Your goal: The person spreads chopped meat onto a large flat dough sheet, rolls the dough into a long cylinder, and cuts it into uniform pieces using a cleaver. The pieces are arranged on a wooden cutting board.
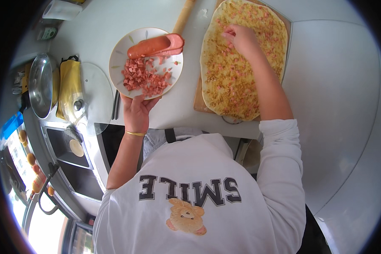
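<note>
My left hand grips the near rim of a white plate with a leaf pattern, thumb on top and fingers beneath. On the plate, a cut piece of ham sausage lies with slices beside it, above a pile of diced ham. Over the upper part of a flat, rolled-out dough sheet, my right hand pinches its fingertips together around pink bits that look like diced ham. A brown spread and scattered ham cubes cover the dough, which rests on a wooden board.
Behind the plate lies a wooden rolling pin. At left are a glass lid, a yellow cloth-like item, dark chopsticks, and a metal pan. A sink with a faucet is beyond, and a tiled wall stands right.
</note>
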The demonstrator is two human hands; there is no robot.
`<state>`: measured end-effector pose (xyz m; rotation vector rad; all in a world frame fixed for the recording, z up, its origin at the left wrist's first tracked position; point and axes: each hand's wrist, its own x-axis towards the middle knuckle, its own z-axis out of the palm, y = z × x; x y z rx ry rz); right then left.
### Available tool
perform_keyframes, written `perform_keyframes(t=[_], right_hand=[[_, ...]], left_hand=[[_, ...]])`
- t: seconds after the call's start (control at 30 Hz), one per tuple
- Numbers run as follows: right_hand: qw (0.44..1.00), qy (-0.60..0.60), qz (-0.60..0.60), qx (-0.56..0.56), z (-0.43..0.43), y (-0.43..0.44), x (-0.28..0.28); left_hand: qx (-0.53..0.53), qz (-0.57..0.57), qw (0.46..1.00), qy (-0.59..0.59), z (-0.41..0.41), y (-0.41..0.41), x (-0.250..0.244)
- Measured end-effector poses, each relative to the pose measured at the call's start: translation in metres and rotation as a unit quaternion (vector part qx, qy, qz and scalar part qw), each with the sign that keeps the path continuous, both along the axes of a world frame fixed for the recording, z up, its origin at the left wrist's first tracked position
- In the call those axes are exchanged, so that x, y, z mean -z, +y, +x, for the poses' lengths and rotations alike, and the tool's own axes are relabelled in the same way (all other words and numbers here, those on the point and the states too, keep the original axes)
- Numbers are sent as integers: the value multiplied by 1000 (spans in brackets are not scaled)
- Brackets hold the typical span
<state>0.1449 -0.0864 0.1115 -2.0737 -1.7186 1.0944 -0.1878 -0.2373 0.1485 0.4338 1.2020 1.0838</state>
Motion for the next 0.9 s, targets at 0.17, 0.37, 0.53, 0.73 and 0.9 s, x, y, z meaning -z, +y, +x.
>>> perform_keyframes(t=[0.17,0.37,0.53,0.73,0.9], right_hand=[[998,55,16,5,-16,-32,-9],[996,52,67,-9,-21,-62,7],[995,80,60,30,-27,-83,-13],[996,70,3,63,-13,-135,-11],[980,121,-100,123,-20,-172,-19]], left_hand=[[5,0,1000,2,0,2,2],[16,1,1000,-2,1,1,2],[23,11,1000,-10,-1,-2,4],[19,7,1000,6,1,-7,-2],[32,5,999,8,1,-10,-1]])
